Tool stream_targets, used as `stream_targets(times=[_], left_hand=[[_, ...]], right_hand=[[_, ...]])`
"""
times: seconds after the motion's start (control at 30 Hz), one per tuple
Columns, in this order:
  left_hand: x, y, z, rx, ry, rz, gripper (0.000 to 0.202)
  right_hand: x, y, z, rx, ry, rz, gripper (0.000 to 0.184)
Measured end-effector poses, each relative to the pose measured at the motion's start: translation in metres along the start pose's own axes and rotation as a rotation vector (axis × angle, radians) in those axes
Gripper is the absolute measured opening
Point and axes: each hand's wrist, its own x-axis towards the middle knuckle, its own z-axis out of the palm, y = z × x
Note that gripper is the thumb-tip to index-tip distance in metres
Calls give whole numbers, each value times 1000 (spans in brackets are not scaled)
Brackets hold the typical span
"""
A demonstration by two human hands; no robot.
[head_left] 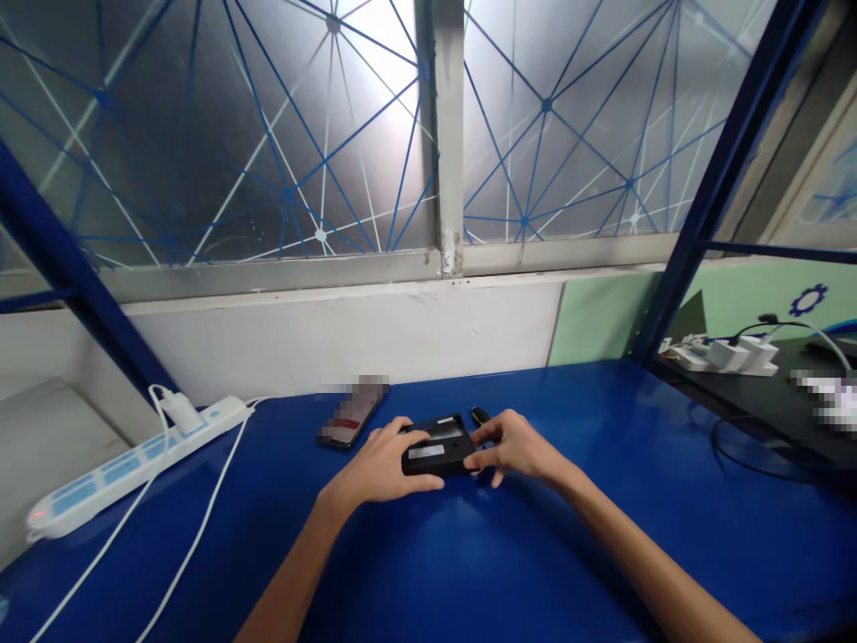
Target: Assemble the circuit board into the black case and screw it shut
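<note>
Between my two hands is a small black rectangular case (pixel 438 446) with a recess in its top and a pale label on the near part. My left hand (pixel 383 464) grips its left side, thumb along the front edge and fingers over the top. On the right end, my right hand (pixel 503 445) has its thumb and fingers closed on the case's edge. Just behind the right fingers lies a dark tool handle with a yellow mark (pixel 480 415), partly hidden. A phone (pixel 353 413) lies on the blue table (pixel 428 572) beyond my left hand.
A white power strip (pixel 134 469) with a plugged-in charger and white cables runs along the table's left side. At right, another power strip (pixel 727 355) and a black cable sit on a dark surface. Blue frame posts (pixel 696 214) rise at both sides before the window.
</note>
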Motion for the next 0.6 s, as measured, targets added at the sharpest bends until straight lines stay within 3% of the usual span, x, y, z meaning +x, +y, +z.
stream_targets(times=[0.13, 0.3, 0.37, 0.5, 0.6], left_hand=[[2, 8, 9, 17, 79, -11, 78], [2, 9, 10, 13, 87, -11, 75], [1, 9, 9, 14, 75, -9, 75], [0, 9, 5, 10, 30, -9, 76], [-1, 10, 4, 18, 8, -15, 75]], right_hand=[[1, 2, -3, -15, 22, -9, 30], [1, 2, -3, 11, 6, -9, 31], [1, 2, -1, 62, 1, 0, 40], [-1, 2, 2, 154, 7, 36, 74], [-4, 1, 2, 143, -24, 31, 69]])
